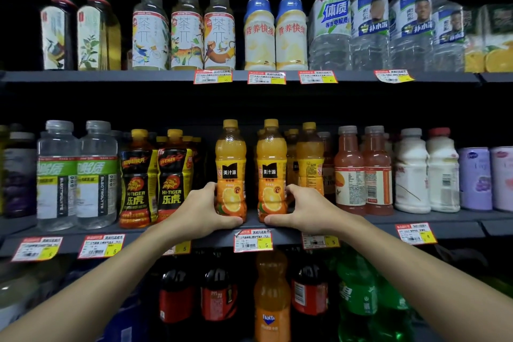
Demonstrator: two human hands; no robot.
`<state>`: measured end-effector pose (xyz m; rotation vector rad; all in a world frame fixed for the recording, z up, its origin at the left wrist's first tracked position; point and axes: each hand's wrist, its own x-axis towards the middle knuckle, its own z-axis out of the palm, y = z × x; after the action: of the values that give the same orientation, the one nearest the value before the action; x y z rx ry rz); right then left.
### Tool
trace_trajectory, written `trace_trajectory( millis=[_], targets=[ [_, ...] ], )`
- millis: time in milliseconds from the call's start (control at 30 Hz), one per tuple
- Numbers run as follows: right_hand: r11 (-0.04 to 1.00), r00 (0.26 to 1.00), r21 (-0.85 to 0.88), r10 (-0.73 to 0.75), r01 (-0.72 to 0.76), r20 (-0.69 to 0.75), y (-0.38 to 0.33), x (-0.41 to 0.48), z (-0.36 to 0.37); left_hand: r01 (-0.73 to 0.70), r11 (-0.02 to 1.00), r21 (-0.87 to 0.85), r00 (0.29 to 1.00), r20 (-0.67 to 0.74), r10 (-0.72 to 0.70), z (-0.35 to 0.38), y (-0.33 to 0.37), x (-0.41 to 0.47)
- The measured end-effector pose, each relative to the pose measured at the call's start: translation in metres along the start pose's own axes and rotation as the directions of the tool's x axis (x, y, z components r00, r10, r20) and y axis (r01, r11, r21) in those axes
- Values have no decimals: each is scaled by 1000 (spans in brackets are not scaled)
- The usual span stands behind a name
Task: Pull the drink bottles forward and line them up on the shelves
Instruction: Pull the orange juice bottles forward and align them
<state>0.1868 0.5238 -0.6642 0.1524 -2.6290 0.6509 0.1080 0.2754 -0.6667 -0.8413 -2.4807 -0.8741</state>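
a dimly lit shop display is shown, its grey metal shelves packed with drinks against a black back. on the middle shelf [383, 221], the left orange juice bottle [231, 169] is gripped low by the left hand [205, 211], thumb laid across its foot and fingers curled round its outer side. the right orange juice bottle [271, 169] is gripped the same way by the right hand [302, 211]. both bottles stand upright at the shelf's front lip, just above the price tag [252, 241] that hangs below the two thumbs, and a narrow gap is left between them. a third orange juice bottle [309, 158] is seen set further back, just beyond the right hand's fingers. hi-tiger bottles [138, 180] stand just outside the left hand.

the step in hand is judged to be the drawing forward and squaring of this pair. it would be best done by sliding, not lifting. the bases should be held flat on the smooth painted shelf, and the pull applied low so the tall, narrow-necked bodies are not tipped. the black label panels should be turned to face front. the bottles are clear plastic, waisted and dimpled near the shoulder, wrapped in glossy film sleeves and topped with yellow caps. some give under a tight grip is to be expected, so light pressure is advised.
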Motion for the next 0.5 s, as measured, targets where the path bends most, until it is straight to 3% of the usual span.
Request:
trace_trajectory(
  millis=[200, 500],
  targets=[
    [1000, 998, 14, -24, 23, 52, 3, 3, -3, -43, 998, -41, 997, 54, 45, -2, -3, -4],
    [998, 998, 20, -55, 54, 35, 8, 4, 1, -90, 994, -58, 996, -9, 89, 3, -6, -2]
  ],
)
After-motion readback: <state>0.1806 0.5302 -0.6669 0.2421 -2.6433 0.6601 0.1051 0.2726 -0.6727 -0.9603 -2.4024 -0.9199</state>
